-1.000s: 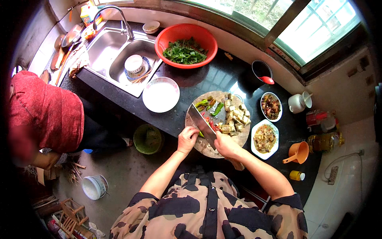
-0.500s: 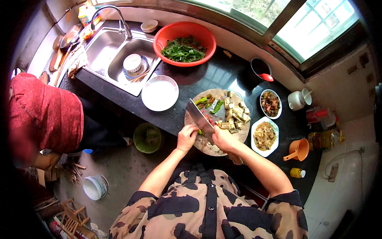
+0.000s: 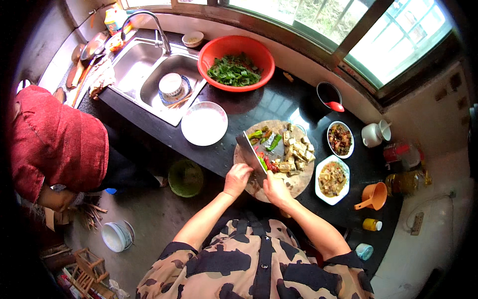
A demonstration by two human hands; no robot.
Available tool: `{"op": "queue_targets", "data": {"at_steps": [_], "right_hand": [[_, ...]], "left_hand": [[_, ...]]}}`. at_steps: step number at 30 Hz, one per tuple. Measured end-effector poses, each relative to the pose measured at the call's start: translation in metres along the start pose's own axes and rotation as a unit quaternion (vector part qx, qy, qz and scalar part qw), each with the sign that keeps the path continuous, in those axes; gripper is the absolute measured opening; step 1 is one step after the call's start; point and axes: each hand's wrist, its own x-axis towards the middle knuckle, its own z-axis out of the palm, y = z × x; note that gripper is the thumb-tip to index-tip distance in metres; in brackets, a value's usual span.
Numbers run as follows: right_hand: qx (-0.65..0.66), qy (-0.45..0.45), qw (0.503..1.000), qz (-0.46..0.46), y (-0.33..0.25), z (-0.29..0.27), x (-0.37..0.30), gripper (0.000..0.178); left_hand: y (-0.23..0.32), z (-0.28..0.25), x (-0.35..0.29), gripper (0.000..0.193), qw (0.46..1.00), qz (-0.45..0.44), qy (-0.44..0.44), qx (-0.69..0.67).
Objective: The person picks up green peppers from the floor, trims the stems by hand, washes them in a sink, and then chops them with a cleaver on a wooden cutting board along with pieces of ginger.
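My right hand (image 3: 277,190) is closed round the handle of a broad-bladed cleaver (image 3: 252,155). The blade stands over a round wooden chopping board (image 3: 299,187). Close to its left side, the fingers of my left hand (image 3: 237,179) are bent together on the board's near left edge; what they pinch is hidden. Cut red peppers (image 3: 271,165) lie just right of the blade. Farther back are pieces of green pepper (image 3: 274,142), with pale chunks with darker skin (image 3: 298,152) heaped to the right.
A white plate (image 3: 204,123), a sink (image 3: 149,92) and a red basin (image 3: 269,67) of leafy greens are left and behind. Two filled dishes, one oval (image 3: 352,140), one angular (image 3: 318,192), stand right, near an orange ladle (image 3: 374,196). A person in red (image 3: 69,139) bends at far left.
The view has shifted slightly, bringing a small jar into sight at lower right. The cleaver is steeper and its handle is now mostly hidden. A green piece by my left fingers is out of sight.
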Motion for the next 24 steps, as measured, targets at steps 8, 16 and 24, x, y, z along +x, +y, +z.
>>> {"op": "queue_targets", "data": {"at_steps": [8, 16, 24], "right_hand": [[-0.052, -0.017, 0.995, -0.087, -0.019, -0.043, -0.004, 0.016], [-0.103, -0.045, 0.994, 0.005, -0.023, -0.017, -0.016, 0.019], [-0.118, 0.036, 0.989, -0.082, 0.0, -0.006, -0.028, 0.017]], "left_hand": [[-0.003, -0.028, 0.006, 0.009, 0.998, -0.038, 0.047, -0.017], [-0.032, -0.081, 0.037, 0.011, 0.986, -0.11, 0.128, 0.013], [-0.028, -0.05, 0.151, 0.023, 0.992, -0.053, -0.112, 0.007]]}}
